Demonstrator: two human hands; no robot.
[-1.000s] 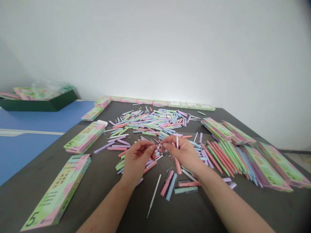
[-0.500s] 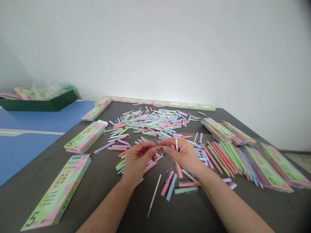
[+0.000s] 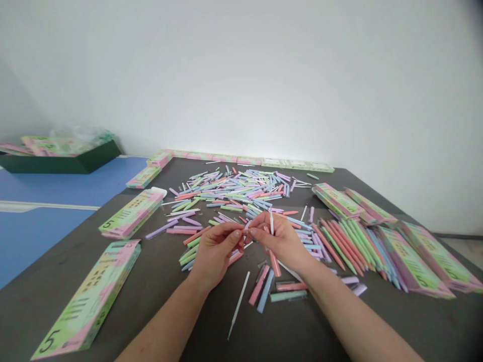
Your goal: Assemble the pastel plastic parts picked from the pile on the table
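Observation:
My left hand (image 3: 215, 251) and my right hand (image 3: 281, 241) meet above the near side of a pen pile, thumbs and forefingers pinched together. Between the fingertips is a small pale purple piece (image 3: 246, 232), mostly hidden, so its kind is unclear. A thin white pen refill (image 3: 271, 222) sticks up from between my right hand's fingers. Below the hands, another white refill (image 3: 239, 304) lies on the dark table (image 3: 211, 332). Red and blue capped pens (image 3: 266, 291) lie beside it, with a green pen (image 3: 289, 295) close by on the right.
Pastel pens and refills form a wide heap (image 3: 241, 186) behind my hands. Sorted pens (image 3: 354, 246) lie in a row at right beside printed boxes (image 3: 418, 261). More boxes (image 3: 88, 296) line the left and back edges. A dark green tray (image 3: 79, 163) sits far left.
Both hands stay pinched together in nearly the same place. The fingertips have shifted slightly, and the pale purple piece shows more between them. The refill in my right hand has moved slightly left.

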